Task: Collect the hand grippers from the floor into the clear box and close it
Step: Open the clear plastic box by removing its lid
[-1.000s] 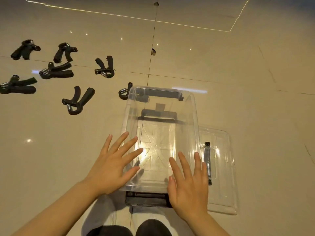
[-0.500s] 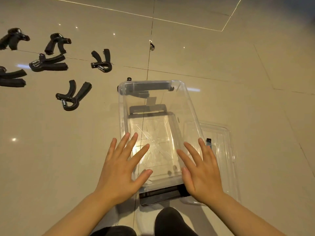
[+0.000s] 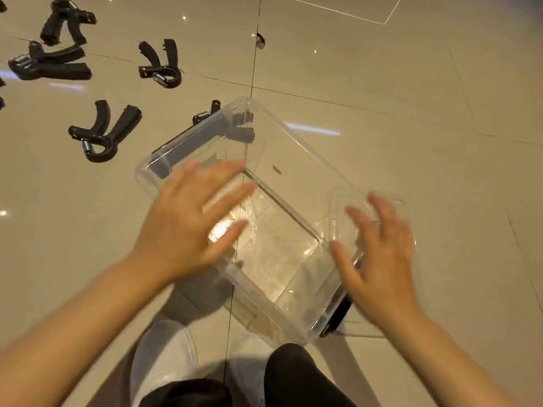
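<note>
- Box (image 3: 293,160): one clear box, open, nothing inside it, standing on the floor (image 3: 411,113) at centre, turned at an angle to the tile joints. A dark latch shows at its far end and another at its near right corner.
- Lid (image 3: 408,230): one clear lid, lying flat on the floor on the right of the box, partly under the right hand.
- Left hand (image 3: 182,230): fingers straight and spread, palm down at the left rim of the box. Motion blur hides whether it touches the rim. It holds nothing.
- Right hand (image 3: 382,265): fingers spread and slightly bent, over the right rim of the box and the lid. It grips nothing; contact cannot be told through the blur.
- Grippers: five black grippers are wholly or mostly in view, all on the floor to the upper left of the box. One (image 3: 102,133) lies near the left of the box, one (image 3: 205,113) is just behind its far left edge and partly hidden, one (image 3: 160,66) lies further back, and two (image 3: 50,63) (image 3: 64,22) lie by the left edge. Dark fragments at the left border cannot be counted.
- Shoes (image 3: 163,362): two white shoes at the near edge, below dark trouser legs.
</note>
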Available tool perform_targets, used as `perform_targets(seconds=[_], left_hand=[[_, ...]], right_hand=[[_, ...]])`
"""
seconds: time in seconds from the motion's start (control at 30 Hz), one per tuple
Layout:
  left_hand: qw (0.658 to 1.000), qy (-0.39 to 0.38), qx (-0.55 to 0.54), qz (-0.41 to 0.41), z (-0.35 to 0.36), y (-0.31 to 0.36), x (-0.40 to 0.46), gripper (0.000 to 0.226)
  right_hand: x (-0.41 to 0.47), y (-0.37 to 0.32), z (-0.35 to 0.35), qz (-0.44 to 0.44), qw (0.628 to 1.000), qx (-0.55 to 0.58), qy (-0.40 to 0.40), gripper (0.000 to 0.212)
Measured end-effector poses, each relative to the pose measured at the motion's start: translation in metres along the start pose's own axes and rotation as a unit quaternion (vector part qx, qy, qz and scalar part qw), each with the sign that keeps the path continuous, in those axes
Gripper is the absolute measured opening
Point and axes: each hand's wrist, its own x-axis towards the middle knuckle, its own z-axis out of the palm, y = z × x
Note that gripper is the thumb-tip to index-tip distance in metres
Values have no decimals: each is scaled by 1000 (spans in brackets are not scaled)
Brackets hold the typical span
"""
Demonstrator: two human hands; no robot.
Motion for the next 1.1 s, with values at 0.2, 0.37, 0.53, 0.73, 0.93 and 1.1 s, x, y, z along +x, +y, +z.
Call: perform_targets(seconds=[0.2,0.37,0.53,0.73,0.93,1.1], left_hand=[[956,-210,123,-167,8,-69,18,78],[945,-212,117,-220,5,-50,4,84],[928,-197,111,-296,5,-8,-16,90],[933,-198,123,-274,27,51,-29,89],[938,-221,113,-242,48,82,-11,87],[926,-254,111,-255,54,93,7,90]], right_hand=[[-8,-31,38,-94,989,-17,-113,59],[6,-9,35,-153,984,23,-86,52],[27,27,27,-120,990,31,-61,54],[50,77,13,5,997,-56,-51,68],[52,114,1,63,992,-93,-59,62],[52,127,-5,96,990,-76,-75,64]])
